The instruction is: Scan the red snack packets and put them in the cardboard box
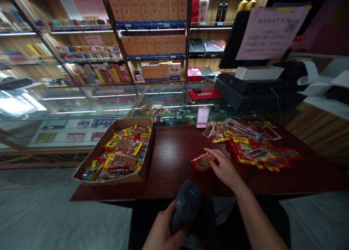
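In my left hand (pixel 166 224) is a dark handheld barcode scanner (pixel 188 201), its head raised in front of the table's near edge. My right hand (pixel 222 166) grips a small red and yellow snack packet (pixel 201 162) by its right end, at the tabletop. To the right of that hand lies a loose pile of similar snack packets (pixel 253 148), red, yellow and clear. A cardboard box (pixel 145 171) on the left side of the table holds many more packets (pixel 124 146) with yellow labels.
The dark red wooden table (pixel 169 148) meets a glass display counter (pixel 114 100) behind it. A monitor (pixel 234 42) with a taped paper sign stands at the back right above a black cash drawer (pixel 231 93). Stocked shelves (pixel 152 31) line the wall.
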`<control>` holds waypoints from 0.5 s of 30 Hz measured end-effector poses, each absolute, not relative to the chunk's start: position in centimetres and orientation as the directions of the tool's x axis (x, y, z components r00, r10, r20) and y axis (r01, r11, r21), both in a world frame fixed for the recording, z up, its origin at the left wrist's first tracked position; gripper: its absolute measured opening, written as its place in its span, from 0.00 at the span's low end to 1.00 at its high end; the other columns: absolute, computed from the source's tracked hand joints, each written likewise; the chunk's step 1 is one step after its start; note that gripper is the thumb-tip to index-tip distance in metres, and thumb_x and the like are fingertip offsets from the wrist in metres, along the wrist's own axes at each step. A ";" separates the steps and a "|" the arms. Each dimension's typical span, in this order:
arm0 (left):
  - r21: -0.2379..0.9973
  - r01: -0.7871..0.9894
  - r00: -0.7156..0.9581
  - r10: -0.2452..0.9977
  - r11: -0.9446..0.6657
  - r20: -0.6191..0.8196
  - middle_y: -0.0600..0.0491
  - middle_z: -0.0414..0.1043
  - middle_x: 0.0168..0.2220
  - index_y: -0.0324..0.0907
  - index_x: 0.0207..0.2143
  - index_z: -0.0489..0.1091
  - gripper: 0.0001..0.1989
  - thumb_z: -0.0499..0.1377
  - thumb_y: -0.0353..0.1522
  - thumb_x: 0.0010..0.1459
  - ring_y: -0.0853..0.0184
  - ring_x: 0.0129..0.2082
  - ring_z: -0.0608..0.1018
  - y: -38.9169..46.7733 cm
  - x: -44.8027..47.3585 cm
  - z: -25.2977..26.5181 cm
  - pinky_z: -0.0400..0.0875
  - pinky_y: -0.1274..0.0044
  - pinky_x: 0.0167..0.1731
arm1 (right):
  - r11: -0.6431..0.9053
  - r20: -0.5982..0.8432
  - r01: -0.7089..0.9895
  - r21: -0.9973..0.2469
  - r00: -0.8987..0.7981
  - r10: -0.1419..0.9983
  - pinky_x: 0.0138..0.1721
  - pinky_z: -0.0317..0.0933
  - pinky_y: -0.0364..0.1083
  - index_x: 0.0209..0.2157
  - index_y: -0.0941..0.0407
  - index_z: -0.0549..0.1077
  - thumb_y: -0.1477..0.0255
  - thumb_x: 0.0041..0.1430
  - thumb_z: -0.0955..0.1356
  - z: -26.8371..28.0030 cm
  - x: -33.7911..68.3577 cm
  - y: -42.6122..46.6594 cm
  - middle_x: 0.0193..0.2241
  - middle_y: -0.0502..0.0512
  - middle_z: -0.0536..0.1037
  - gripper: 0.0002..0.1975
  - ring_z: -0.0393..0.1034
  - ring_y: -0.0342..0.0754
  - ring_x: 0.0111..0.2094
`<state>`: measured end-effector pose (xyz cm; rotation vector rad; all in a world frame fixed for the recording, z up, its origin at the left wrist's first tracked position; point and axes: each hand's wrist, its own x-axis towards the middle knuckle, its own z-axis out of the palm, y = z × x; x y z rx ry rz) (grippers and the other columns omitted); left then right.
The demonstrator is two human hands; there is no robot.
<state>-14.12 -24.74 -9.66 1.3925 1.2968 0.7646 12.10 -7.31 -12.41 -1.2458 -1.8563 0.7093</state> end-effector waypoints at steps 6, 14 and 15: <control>0.962 0.200 -0.030 0.983 0.184 -0.182 0.51 0.82 0.35 0.38 0.49 0.80 0.19 0.64 0.30 0.54 0.61 0.37 0.79 -25.4 -14.5 -10.2 0.74 0.78 0.39 | 0.067 0.060 0.095 -0.993 -0.084 0.995 0.49 0.75 0.53 0.55 0.52 0.75 0.66 0.54 0.71 -11.9 6.9 -4.5 0.51 0.57 0.83 0.25 0.81 0.53 0.45; 0.937 0.087 -0.320 0.900 0.338 -0.295 0.64 0.60 0.17 0.39 0.43 0.77 0.21 0.67 0.46 0.57 0.71 0.17 0.63 -27.6 -16.0 -8.8 0.61 0.81 0.20 | 0.177 0.133 0.213 -0.961 -0.208 0.969 0.52 0.73 0.47 0.52 0.54 0.74 0.74 0.56 0.71 -4.2 -14.0 2.1 0.51 0.55 0.83 0.20 0.79 0.47 0.47; 0.937 0.097 -0.334 0.898 0.336 -0.287 0.64 0.59 0.16 0.40 0.41 0.76 0.21 0.67 0.48 0.56 0.70 0.17 0.64 -27.8 -16.1 -8.8 0.61 0.80 0.20 | 0.197 0.145 0.236 -0.952 -0.219 0.965 0.52 0.72 0.47 0.52 0.54 0.75 0.73 0.56 0.73 -3.6 -15.6 2.7 0.50 0.55 0.83 0.21 0.79 0.47 0.47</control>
